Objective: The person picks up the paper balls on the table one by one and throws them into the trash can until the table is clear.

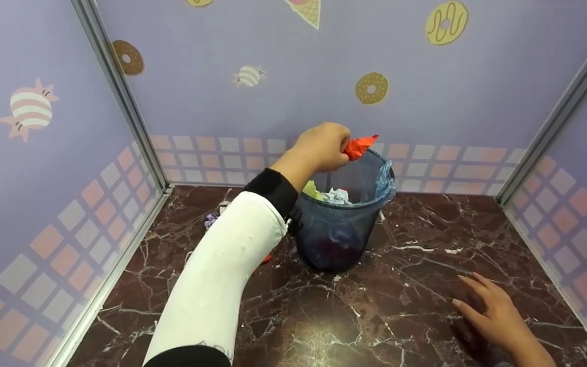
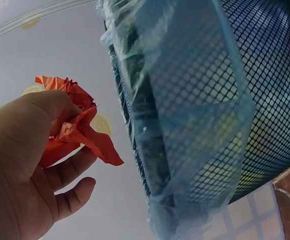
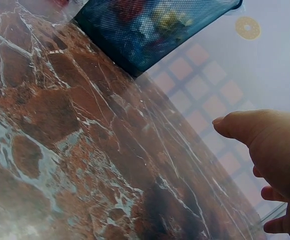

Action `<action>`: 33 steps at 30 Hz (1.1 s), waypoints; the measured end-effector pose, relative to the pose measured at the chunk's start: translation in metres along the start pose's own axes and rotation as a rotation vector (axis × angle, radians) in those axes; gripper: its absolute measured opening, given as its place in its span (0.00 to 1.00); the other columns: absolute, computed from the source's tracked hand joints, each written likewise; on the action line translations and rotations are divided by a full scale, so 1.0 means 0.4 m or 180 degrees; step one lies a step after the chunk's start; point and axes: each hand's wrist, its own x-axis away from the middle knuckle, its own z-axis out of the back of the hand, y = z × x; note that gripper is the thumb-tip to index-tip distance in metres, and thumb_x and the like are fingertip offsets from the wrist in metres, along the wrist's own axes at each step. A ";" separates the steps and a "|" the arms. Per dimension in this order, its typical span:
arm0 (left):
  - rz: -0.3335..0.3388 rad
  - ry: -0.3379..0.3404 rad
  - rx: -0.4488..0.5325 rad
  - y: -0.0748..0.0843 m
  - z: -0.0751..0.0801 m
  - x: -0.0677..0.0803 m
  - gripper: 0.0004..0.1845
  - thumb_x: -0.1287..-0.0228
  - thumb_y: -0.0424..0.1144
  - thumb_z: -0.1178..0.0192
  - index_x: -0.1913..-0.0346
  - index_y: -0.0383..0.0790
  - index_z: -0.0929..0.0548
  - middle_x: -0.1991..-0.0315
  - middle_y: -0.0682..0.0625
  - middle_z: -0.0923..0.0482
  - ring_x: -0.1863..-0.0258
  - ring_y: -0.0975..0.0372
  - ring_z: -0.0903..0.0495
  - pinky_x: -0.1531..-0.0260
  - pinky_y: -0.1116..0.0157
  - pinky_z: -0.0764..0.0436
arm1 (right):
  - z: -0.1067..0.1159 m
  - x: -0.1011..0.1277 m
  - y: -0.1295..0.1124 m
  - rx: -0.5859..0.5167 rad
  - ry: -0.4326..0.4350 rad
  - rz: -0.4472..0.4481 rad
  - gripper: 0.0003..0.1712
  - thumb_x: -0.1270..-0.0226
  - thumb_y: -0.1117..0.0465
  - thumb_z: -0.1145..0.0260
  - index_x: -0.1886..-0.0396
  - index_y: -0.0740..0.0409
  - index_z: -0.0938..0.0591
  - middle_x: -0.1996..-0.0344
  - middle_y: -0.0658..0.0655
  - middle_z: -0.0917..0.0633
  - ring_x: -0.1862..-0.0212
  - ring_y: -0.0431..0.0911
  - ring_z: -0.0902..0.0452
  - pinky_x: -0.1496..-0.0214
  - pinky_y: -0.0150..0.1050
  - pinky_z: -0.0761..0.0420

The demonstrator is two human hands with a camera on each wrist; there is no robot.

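My left hand (image 1: 324, 146) pinches a crumpled piece of red paper (image 1: 359, 147) above the opening of a mesh wastebasket (image 1: 335, 239). In the left wrist view the red paper (image 2: 80, 125) sits between thumb and fingers, beside the rim. A thin blue plastic bag (image 1: 386, 181) lines the basket and folds over its edge. Inside lie crumpled white paper (image 1: 337, 196) and a yellow-green piece (image 1: 312, 190). Low over the dark tabletop at the right, my right hand (image 1: 492, 313) holds nothing, its fingers loosely extended.
Left of the basket, partly hidden by my left arm, lie a purple crumpled piece (image 1: 211, 220) and a red scrap (image 1: 267, 258) on the marbled tabletop (image 1: 426, 285). Patterned panels (image 1: 293, 92) enclose the table at the back and both sides.
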 end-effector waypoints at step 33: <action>0.0025 -0.0249 0.0097 -0.022 0.032 0.016 0.32 0.34 0.49 0.39 0.26 0.53 0.29 0.25 0.52 0.30 0.29 0.57 0.28 0.35 0.54 0.24 | -0.021 -0.009 -0.027 -0.0011 -0.0102 0.0004 0.35 0.29 0.46 0.31 0.29 0.58 0.25 0.27 0.78 0.33 0.31 0.81 0.40 0.41 0.85 0.39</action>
